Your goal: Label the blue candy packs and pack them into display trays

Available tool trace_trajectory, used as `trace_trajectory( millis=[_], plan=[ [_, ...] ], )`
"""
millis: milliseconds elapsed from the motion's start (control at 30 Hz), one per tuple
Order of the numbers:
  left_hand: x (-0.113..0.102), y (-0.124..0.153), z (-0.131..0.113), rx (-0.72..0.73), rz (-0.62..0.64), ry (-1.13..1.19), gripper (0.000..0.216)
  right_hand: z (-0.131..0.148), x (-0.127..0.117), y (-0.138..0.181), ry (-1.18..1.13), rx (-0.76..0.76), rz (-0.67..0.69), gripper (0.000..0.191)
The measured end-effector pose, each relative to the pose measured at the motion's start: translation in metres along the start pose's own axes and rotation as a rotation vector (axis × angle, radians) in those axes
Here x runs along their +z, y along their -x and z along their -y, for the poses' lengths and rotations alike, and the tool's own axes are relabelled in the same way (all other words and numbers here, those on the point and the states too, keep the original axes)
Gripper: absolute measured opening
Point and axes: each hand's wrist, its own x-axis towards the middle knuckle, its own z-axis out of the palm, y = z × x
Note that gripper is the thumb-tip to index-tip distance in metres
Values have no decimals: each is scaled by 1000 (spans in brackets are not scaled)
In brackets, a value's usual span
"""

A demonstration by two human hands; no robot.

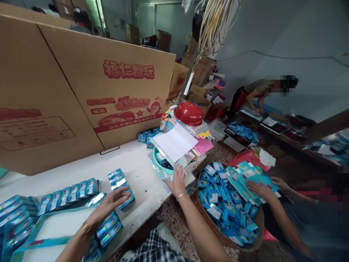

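My left hand [109, 205] lies open, fingers stretched over a short stack of small blue packets [121, 185] on the white table [136, 163]. My right hand [177, 182] is open and flat, fingertips on a clear plastic sheet at the table's right edge, just below a teal bowl [160, 163] covered by white paper [174, 142]. A row of blue packets [68, 196] lies left of my left hand. More packets [109, 229] sit under my left wrist.
A large cardboard box [81, 91] with red print stands behind the table. A red bowl [188, 112] tops a pile of papers. On the floor, a round basket [231, 207] holds many blue packets; another person's hands [257, 187] handle blue cards there. A further person works at the back right.
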Motion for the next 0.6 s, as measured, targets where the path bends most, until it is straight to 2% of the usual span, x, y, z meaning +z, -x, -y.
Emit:
trace_trajectory(
  millis=[100,167,200,267,333,400,500,600],
  plan=[
    [43,-69,-23,-17,22,101,77,-6,9,-56,227,-38,135,112],
    [63,-115,-33,-38,16,154,82,-14,18,-86,280,-10,256,116],
    [70,-138,-37,-49,-1,182,84,-21,20,-98,281,7,297,112],
    [78,-178,-44,-68,-66,229,86,-39,19,-115,223,18,330,92],
    [82,-211,-48,-76,-147,256,87,-61,11,-126,91,20,306,69],
    [82,-236,-51,-82,-224,265,84,-84,0,-135,-87,47,249,55],
    [83,-263,-55,-102,-325,247,75,-110,-11,-142,-333,95,143,53],
    [84,-284,-60,-138,-396,228,67,-122,-13,-138,-459,109,93,59]
  ],
)
